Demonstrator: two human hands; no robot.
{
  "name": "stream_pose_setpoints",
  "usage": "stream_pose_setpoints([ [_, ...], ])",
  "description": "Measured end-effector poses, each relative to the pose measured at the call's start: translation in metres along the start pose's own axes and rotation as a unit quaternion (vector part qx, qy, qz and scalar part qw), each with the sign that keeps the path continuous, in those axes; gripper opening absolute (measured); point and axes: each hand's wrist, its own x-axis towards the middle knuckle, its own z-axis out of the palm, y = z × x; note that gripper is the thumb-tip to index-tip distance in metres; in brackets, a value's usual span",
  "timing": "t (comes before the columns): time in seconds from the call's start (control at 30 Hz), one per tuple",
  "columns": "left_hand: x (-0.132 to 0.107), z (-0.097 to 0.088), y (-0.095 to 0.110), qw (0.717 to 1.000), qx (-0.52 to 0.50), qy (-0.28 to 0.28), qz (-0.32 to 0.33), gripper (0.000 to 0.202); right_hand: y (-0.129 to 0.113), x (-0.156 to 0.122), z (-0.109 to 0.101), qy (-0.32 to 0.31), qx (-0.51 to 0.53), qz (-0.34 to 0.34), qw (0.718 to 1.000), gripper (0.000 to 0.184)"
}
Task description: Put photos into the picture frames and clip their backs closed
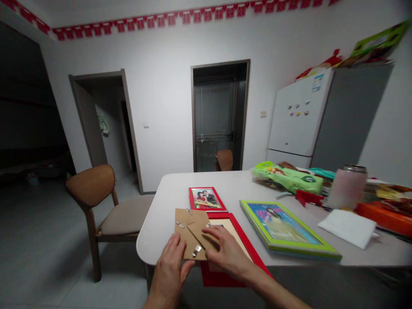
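Note:
A brown fibreboard picture-frame back is tilted between my two hands, with several small metal clips near its edges and a slit across its middle. My left hand grips its lower left side, fingers on the face and thumb at the bottom edge. On its right side, my right hand has the fingers bent over the edge and the thumb near the lower corner. Partly hidden beneath lies a large red picture frame with a pale inside, overhanging the table's near edge. Behind it is a smaller red framed photo.
Right of the hands, a green framed picture rests on the white table. Farther right are a green tissue pack, a pink bottle, white tissue and an orange box. A wooden chair stands left.

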Motion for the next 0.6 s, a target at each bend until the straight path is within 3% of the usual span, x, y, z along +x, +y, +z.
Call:
stream_pose_setpoints([
  [0.13, 0.01, 0.023, 0.045, 0.995, -0.044, -0.082, 0.017, 0.037, 0.038, -0.019, -0.039, -0.021, -0.045, 0.03, 0.998, 0.044],
  [0.23, 0.015, 0.037, 0.064, 0.992, -0.068, -0.109, 0.005, 0.037, 0.061, -0.023, -0.051, -0.024, -0.084, 0.039, 0.995, 0.042],
  [0.37, 0.016, 0.044, 0.065, 0.989, -0.072, -0.13, -0.003, 0.031, 0.072, -0.024, -0.044, -0.019, -0.126, 0.023, 0.992, 0.041],
  [0.6, 0.014, 0.041, 0.056, 0.987, -0.064, -0.149, 0.013, 0.022, 0.07, -0.029, -0.028, -0.024, -0.174, 0.001, 0.984, 0.036],
])
